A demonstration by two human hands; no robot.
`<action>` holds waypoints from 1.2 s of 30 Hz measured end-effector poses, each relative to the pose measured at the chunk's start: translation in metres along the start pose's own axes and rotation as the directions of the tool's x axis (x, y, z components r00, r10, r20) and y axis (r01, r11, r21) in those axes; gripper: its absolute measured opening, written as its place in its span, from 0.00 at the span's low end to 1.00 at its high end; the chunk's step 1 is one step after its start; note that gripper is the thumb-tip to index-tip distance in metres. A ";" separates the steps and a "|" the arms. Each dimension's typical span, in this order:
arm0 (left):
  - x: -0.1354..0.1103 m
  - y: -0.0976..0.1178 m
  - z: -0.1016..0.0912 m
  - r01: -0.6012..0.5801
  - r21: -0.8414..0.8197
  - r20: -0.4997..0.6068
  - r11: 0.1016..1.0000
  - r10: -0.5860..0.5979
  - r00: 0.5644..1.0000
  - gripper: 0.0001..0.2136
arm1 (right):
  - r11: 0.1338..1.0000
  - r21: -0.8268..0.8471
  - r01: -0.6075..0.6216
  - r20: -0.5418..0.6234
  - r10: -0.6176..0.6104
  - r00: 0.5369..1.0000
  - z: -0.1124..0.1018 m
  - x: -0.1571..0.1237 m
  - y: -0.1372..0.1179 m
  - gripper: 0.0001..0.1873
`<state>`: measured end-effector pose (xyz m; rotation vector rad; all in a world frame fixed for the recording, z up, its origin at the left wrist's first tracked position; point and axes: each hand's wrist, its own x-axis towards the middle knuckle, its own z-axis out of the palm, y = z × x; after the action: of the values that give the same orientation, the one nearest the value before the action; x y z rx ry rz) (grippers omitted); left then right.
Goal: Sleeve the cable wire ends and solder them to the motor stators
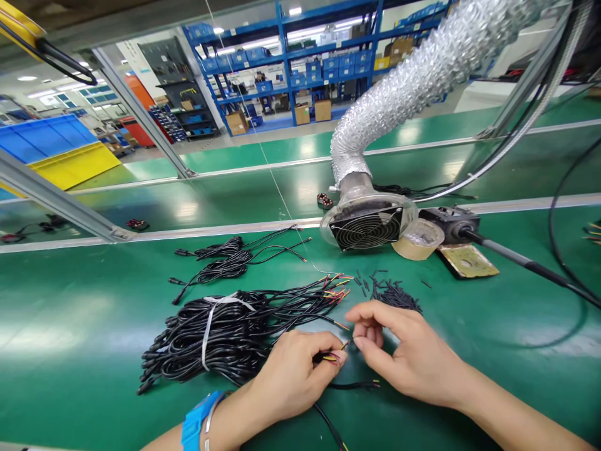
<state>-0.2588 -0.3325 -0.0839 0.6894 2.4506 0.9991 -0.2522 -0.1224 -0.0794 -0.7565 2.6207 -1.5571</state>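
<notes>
My left hand is closed in a pinch around a black cable's end, with thin red, yellow and black wires poking out past the fingertips. Just to its right, my right hand has its fingers curled and its thumb close to them, near the wire tips; whatever may be between them is too small to make out. A large bundle of black cables, bound with a whitish tie, lies left of my hands, its stripped coloured ends pointing right. Behind my right hand is a pile of short black tubes.
Two smaller coiled cables lie behind the bundle. A fume extractor fan hangs from a silver duct. Beside it are a tape roll, a soldering iron and a sponge tray. Loose cable ends lie below my hands.
</notes>
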 end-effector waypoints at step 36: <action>0.000 -0.009 0.006 0.006 -0.197 -0.185 0.980 -0.043 0.982 0.05 | 0.956 -0.279 -0.086 0.060 0.106 0.993 -0.044 0.004 0.019 0.07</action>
<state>-0.2581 -0.3347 -0.0941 0.5183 2.4659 1.3299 -0.2745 -0.0798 -0.0717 -0.6690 2.8061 -1.1300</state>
